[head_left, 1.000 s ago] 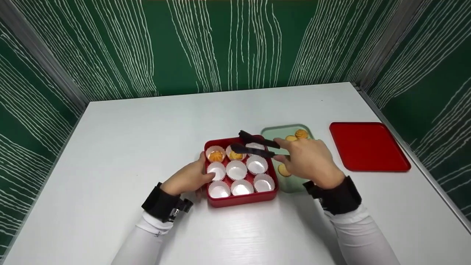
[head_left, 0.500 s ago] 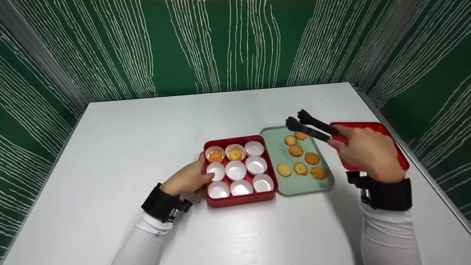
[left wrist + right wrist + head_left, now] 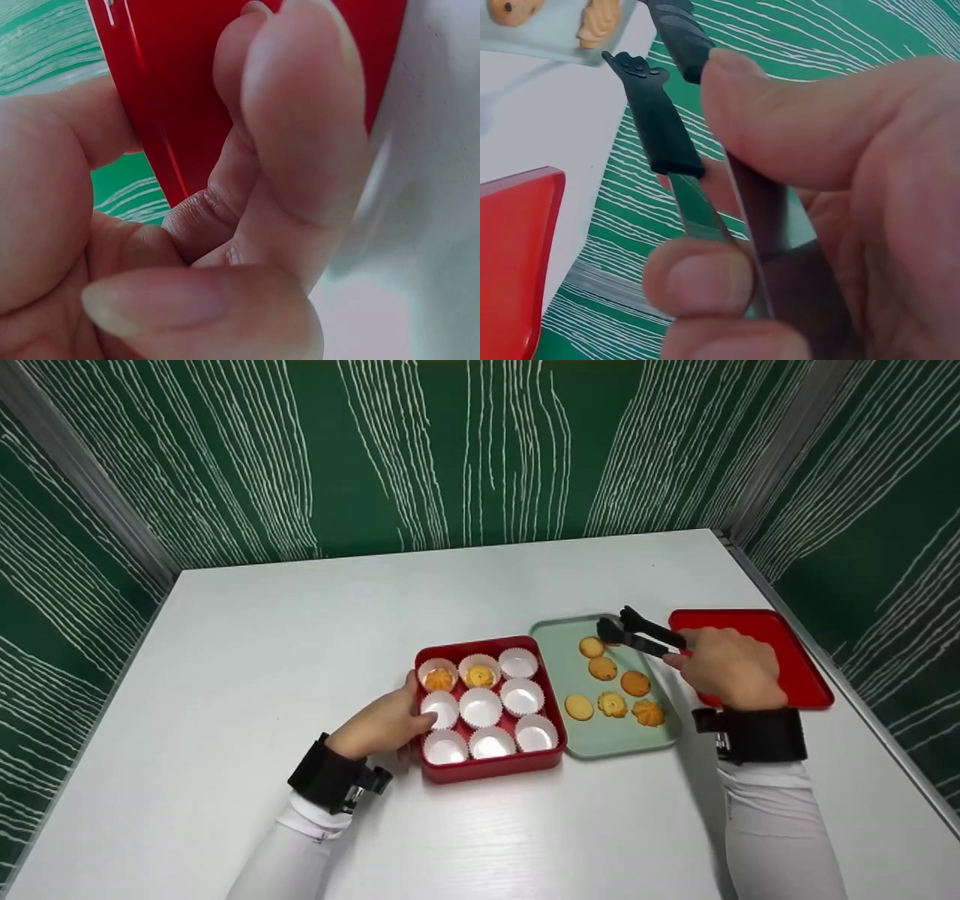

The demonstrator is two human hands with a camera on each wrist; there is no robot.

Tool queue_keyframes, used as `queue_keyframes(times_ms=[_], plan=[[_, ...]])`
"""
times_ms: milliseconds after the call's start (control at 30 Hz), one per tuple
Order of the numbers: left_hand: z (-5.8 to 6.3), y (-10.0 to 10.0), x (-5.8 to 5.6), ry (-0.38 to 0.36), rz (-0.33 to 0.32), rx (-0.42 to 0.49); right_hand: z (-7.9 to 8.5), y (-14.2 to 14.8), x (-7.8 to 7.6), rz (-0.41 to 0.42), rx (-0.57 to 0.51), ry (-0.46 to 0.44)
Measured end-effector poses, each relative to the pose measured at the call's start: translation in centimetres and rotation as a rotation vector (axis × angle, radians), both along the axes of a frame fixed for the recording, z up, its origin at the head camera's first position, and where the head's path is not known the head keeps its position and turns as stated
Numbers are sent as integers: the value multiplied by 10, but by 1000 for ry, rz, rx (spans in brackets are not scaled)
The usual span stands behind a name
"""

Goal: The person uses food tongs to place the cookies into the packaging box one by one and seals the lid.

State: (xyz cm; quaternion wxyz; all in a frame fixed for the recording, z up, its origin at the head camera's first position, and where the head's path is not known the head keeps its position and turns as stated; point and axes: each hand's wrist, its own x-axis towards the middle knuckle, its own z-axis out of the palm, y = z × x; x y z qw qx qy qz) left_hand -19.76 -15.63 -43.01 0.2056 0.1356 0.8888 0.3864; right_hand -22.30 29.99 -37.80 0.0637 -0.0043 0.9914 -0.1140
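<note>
My left hand holds the left wall of a red square box, its thumb over the rim. Rows of white paper cups fill the box. A star-shaped cookie and a paler piped cookie sit in two back-row cups; the other cups are bare. The red wall shows beside the fingers in the left wrist view. My right hand grips black-tipped metal tongs, their tips parted with nothing between them. In the head view the tips overlap the farthest cookie on the green tray.
Several cookies, round and piped, lie spread over the green tray, which stands right against the box. To its right is a flat red tray, partly behind my right hand. Green patterned walls enclose the white table.
The tongs swung from above the box to the right, uncovering the green tray, then came slightly lower and left over its far end. My left hand and the box stayed put.
</note>
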Motion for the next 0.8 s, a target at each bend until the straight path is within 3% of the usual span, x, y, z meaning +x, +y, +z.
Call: queue_keyframes(times_ms=[167,400,800], plan=[[1,0,1,-30,15,-1,-1,-2,0,9,5,-32],[1,1,2,-10,31,-2,-2,-4,-1,-22,15,-70],[1,1,1,-10,25,-7,-4,-7,-1,0,21,-41]])
